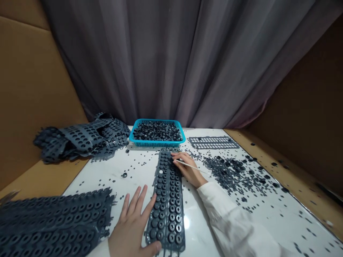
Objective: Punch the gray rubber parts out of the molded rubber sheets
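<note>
A long dark rubber sheet (168, 207) with rows of raised round rings lies lengthwise before me on the white tabletop. One round hole near its far left shows white. My left hand (132, 225) is spread out at its near left side, the thumb resting on the near end and the fingers along the left edge. At the far right end, my right hand (189, 169) is closed around a thin white stick (194, 167). The stick's tip end is partly hidden by the fingers, close to the sheet.
Behind the sheet stands a blue basket (157, 144) full of small black pieces. A perforated sheet (214, 146) lies back right, above a scatter of black bits (227, 173). Crumpled sheets (80, 137) are heaped back left; stacked ringed sheets (56, 221) lie front left. A grey curtain (160, 60) hangs behind.
</note>
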`<state>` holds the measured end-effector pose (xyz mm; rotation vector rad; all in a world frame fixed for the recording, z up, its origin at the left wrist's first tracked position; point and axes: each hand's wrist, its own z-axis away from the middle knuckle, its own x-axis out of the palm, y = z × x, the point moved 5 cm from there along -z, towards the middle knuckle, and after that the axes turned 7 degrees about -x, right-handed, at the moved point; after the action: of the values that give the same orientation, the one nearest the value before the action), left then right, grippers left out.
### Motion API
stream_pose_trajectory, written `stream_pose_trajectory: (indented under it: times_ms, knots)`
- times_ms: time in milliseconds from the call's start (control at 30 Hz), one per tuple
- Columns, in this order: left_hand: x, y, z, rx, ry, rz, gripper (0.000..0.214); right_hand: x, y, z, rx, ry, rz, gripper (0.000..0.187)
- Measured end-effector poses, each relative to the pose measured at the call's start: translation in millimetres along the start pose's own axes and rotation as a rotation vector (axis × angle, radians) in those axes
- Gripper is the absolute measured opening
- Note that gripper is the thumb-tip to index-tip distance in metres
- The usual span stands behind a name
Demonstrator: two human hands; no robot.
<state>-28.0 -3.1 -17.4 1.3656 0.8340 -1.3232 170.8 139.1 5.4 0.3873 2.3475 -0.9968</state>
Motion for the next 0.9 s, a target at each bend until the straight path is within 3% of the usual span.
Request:
stream_pose_trajectory:
  times_ms: [133, 300, 433, 600, 767, 900]
  knots:
    - [1.0, -0.2, -0.4, 0.011, -0.002, -0.003, 0.085, 12.3, -5.3, 3.0, 0.000, -0.123, -0.176, 0.011]
    - [0.4, -0.8, -0.8, 0.012, -0.006, -0.009, 0.087, 15.0, -2.3, 4.2, 0.000, -0.141, -0.161, 0.009]
    - [-0.1, 0.1, -0.7, 0.008, -0.013, -0.002, 0.088, 13.3, -5.7, 2.8, -0.059, -0.175, -0.056, 0.011]
    - [-1.2, 0.9, -0.5, -0.003, -0.032, -0.001, 0.086, 16.9, -2.1, -3.4, -0.111, -0.235, 0.231, 0.016]
    - [-1.4, 0.2, 0.2, -0.003, -0.010, 0.013, 0.084, 8.4, 10.6, -9.0, -0.013, -0.084, 0.335, 0.013]
    - [-0.3, -0.3, 0.1, 0.006, -0.006, 0.014, 0.086, 6.6, 7.0, -6.4, -0.029, -0.046, 0.037, 0.012]
